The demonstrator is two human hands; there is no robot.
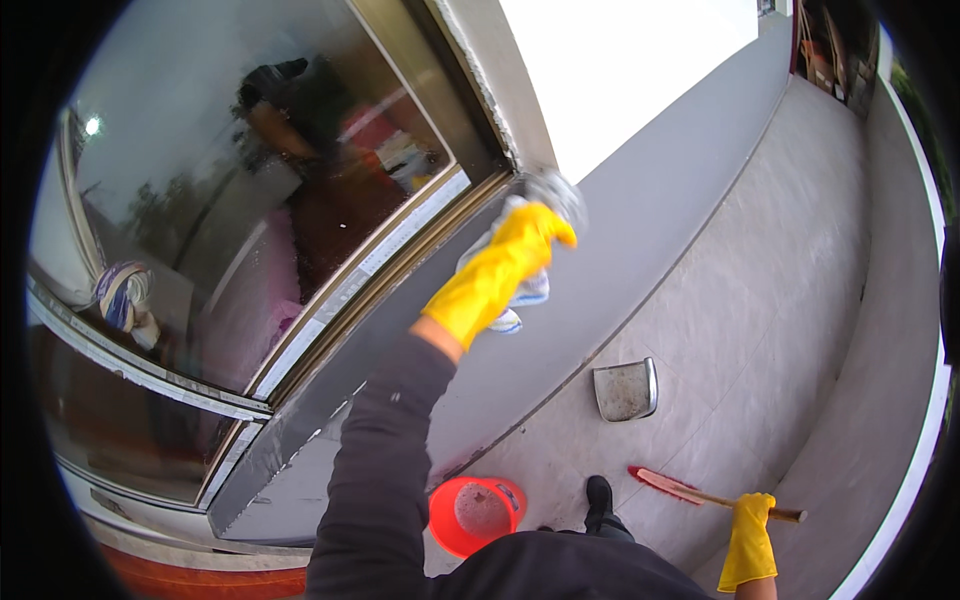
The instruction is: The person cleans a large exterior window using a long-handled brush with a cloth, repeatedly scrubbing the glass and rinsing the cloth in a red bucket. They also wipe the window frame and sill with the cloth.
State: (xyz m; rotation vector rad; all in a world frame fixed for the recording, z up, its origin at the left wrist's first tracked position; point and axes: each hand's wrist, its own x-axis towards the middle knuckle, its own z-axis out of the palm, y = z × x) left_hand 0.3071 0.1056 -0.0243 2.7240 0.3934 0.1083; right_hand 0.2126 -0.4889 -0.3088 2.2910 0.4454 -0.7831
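My left hand (525, 244), in a yellow rubber glove, grips a white cloth (530, 290) with blue-striped edges. It is at the outer end of the grey window sill (390, 300), by the lower corner of the window frame. Fingers and cloth are blurred there, and part of the cloth hangs below the glove over the grey wall. Low on the right, my right hand (752, 532), gloved the same way, is closed around the wooden handle of a brush (667, 484) with red bristles. The brush is held out over the tiled floor.
A red plastic bucket (444, 517) of sudsy water stands near my feet. Beyond it on the floor is a small stool (625, 391) with a dirty seat. Glass window panes (225, 187) fill the left. A low parapet (892, 360) curves along the right.
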